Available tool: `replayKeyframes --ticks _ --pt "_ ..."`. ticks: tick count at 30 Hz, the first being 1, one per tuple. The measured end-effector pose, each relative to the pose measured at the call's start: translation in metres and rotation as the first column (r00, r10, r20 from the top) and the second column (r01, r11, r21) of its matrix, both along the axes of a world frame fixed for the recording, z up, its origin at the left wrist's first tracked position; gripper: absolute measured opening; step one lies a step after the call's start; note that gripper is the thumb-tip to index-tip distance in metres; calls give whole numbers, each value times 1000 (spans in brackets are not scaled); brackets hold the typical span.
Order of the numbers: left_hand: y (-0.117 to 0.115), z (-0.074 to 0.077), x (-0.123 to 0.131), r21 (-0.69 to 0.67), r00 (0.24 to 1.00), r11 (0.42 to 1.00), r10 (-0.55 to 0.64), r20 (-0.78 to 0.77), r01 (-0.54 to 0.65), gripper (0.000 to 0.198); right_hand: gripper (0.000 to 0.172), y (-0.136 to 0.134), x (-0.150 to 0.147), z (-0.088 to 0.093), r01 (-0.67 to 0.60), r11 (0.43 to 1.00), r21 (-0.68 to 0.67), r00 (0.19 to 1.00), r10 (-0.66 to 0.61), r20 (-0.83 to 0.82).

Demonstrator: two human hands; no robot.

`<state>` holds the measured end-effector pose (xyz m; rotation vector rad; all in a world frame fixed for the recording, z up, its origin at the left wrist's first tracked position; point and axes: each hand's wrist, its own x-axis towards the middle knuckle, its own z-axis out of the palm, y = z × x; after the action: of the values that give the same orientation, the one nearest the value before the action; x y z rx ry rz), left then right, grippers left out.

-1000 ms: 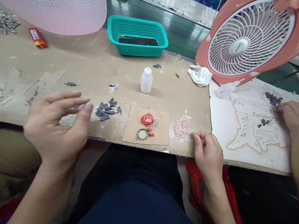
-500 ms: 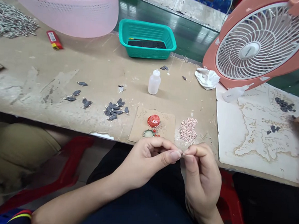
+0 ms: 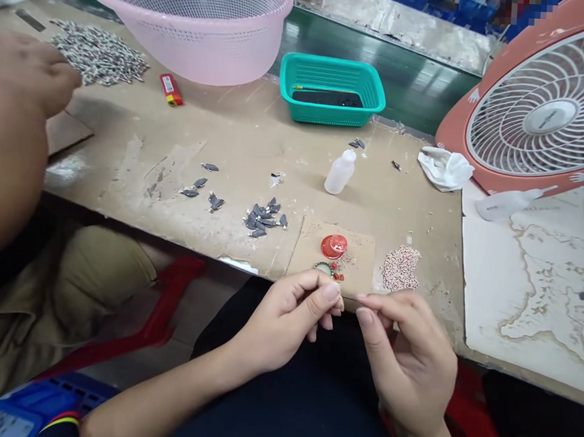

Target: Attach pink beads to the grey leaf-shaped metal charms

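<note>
Two hands hover at the bench edge, the left hand [image 3: 281, 325] curled with fingertips gathered, the right hand [image 3: 409, 361] loosely open with thumb and forefinger narrowly apart (anything tiny held cannot be told). Just beyond lies a cardboard square [image 3: 361, 264] bearing a red cap [image 3: 333, 246] and a crimped bottle cap [image 3: 323, 268]; a heap of pink beads [image 3: 401, 268] remains beside it, dark charms [image 3: 262, 218] lie grouped leftward, and a large mound of speckled pieces [image 3: 97, 55] remains far off by a co-worker's hand [image 3: 30, 64]

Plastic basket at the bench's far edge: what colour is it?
Rectangular plastic basket is teal with mesh walls; best in the head view.
</note>
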<state>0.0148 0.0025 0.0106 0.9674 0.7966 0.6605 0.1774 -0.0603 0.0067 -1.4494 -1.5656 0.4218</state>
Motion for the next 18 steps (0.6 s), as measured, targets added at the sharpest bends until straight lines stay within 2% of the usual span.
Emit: replayKeyframes --ticks 4,9,18 --pt "-1 -3 -7 34 1000 999 -24 -12 24 35 20 8 -5 7 -61 994 -93 993 51 -103" --pt "-5 -6 -11 97 997 994 -39 -63 45 39 18 15 -10 12 -157 977 -147 984 143 -104" --pt "-6 -4 -17 401 967 914 49 -251 58 38 9 21 -15 18 -162 964 -209 987 154 -54"
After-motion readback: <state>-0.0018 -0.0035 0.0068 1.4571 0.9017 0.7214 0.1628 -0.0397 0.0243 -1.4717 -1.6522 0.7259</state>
